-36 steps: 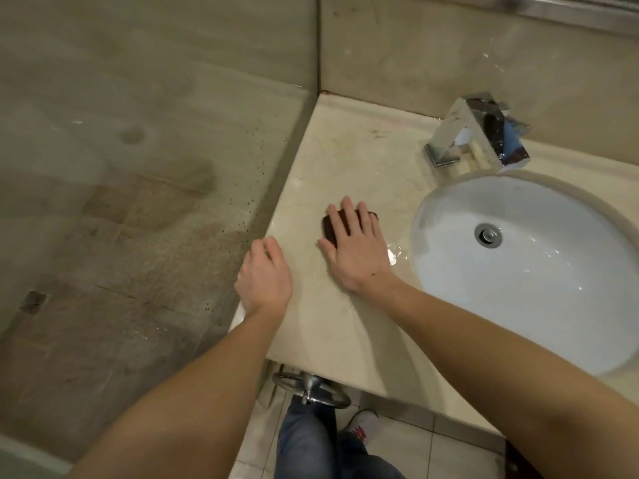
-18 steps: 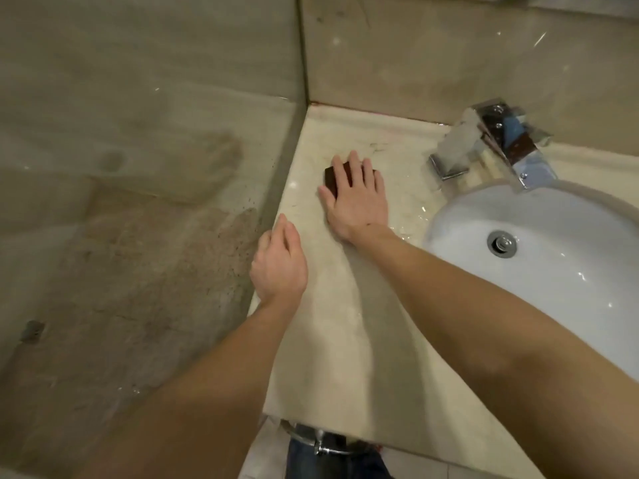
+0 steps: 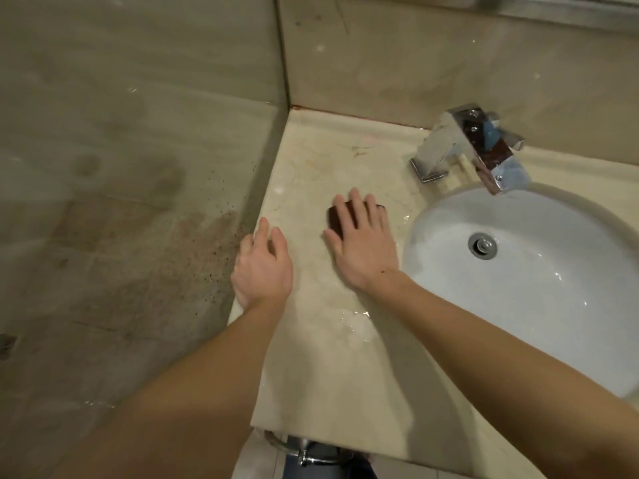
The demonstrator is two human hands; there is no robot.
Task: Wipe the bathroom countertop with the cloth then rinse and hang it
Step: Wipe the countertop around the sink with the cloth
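Note:
My right hand (image 3: 363, 247) lies flat on a small dark brown cloth (image 3: 334, 217), pressing it onto the beige marble countertop (image 3: 332, 368) left of the sink. Only the cloth's left and far edges show past my fingers. At the counter's left edge my left hand (image 3: 262, 267) rests with fingers loosely spread and nothing in it. Wet streaks shine on the stone near my right forearm.
A white oval basin (image 3: 539, 305) with a metal drain sits to the right. The chrome square faucet (image 3: 473, 150) stands behind it. A spotted glass panel (image 3: 138, 202) borders the counter on the left. A metal ring fitting (image 3: 304, 451) hangs below the front edge.
My right hand slid the cloth away toward the back wall, then drew it back toward me. My left hand stayed at the counter's left edge.

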